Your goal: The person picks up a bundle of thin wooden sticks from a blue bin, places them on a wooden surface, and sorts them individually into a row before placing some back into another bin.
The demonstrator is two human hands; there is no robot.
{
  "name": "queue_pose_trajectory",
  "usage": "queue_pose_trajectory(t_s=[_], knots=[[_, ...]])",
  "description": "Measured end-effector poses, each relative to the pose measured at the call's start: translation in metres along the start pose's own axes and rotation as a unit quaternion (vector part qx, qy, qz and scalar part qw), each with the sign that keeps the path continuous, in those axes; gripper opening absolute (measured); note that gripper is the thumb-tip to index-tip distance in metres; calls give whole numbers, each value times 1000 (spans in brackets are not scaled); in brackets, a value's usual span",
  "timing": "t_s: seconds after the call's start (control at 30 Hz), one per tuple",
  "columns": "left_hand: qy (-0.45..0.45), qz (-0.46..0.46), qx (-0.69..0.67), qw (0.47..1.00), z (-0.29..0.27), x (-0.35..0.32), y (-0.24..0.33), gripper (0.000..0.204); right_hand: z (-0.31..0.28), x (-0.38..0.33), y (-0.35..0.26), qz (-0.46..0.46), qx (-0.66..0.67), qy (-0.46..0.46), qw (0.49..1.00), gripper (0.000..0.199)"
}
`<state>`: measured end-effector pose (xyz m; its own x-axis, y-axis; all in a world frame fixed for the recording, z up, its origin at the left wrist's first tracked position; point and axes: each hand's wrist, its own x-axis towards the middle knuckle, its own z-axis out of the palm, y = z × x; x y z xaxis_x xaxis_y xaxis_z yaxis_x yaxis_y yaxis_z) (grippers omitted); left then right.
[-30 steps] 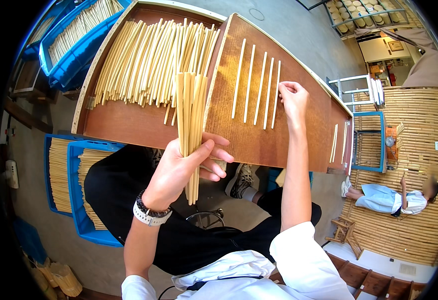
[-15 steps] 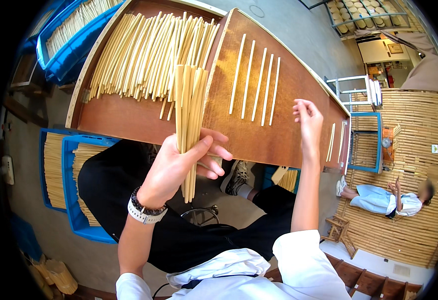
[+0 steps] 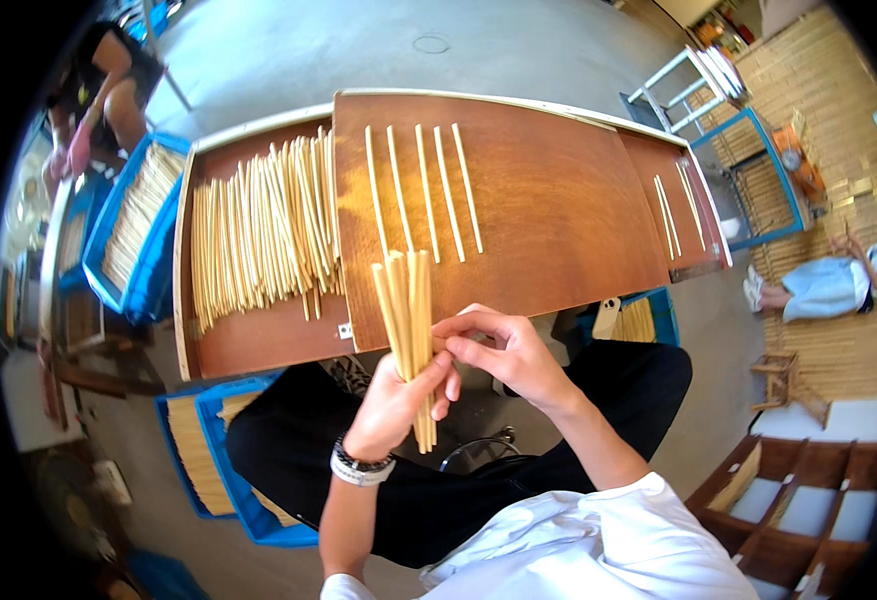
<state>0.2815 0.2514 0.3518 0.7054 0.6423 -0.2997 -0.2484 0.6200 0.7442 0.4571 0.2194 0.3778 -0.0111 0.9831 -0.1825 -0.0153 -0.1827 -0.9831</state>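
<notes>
Head view: bundle of pale wooden sticks (image 3: 405,310) stands in the left hand (image 3: 391,408), the right hand (image 3: 504,348) drawn in beside it

The bundle is held nearly upright in front of the worker, its top leaning slightly left, near the front edge of a brown wooden board (image 3: 559,210). The left thumb crosses the sticks with the fingers curled behind, so that hand is plainly grasping them. The right hand has thumb and fingertips bent together right by the bundle and the left fingers; from here I cannot tell whether it pinches a stick.

On the board, just beyond the bundle, a row of five sticks (image 3: 427,192) lies side by side with gaps between. Left of it sits a shallow tray (image 3: 184,280), heaped with a thick pile of sticks (image 3: 264,225), a couple jutting toward the worker. At the board's far right end lie a few thin sticks (image 3: 665,215).

Farther out, a blue crate (image 3: 157,282) of sticks stands past the tray; two more blue crates (image 3: 284,535) are low by the worker's left knee, another (image 3: 667,315) under the board at right. The left wrist wears a dark beaded bracelet (image 3: 362,459) and a pale band (image 3: 364,474). One person (image 3: 827,290) in light blue is off to the right near a wooden stool (image 3: 781,383); another (image 3: 124,90), blurred, is at upper left.
</notes>
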Motion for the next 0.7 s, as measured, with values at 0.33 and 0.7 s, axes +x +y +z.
queue_pose_trajectory(t_s=[0.33,0.7], knots=[[-51,-70,43,995,66,25,-22,15,-59,-44,3,17,64,57,996,10],[-66,-55,88,992,96,56,-22,26,-92,-55,-17,-42,111,180,976,13]])
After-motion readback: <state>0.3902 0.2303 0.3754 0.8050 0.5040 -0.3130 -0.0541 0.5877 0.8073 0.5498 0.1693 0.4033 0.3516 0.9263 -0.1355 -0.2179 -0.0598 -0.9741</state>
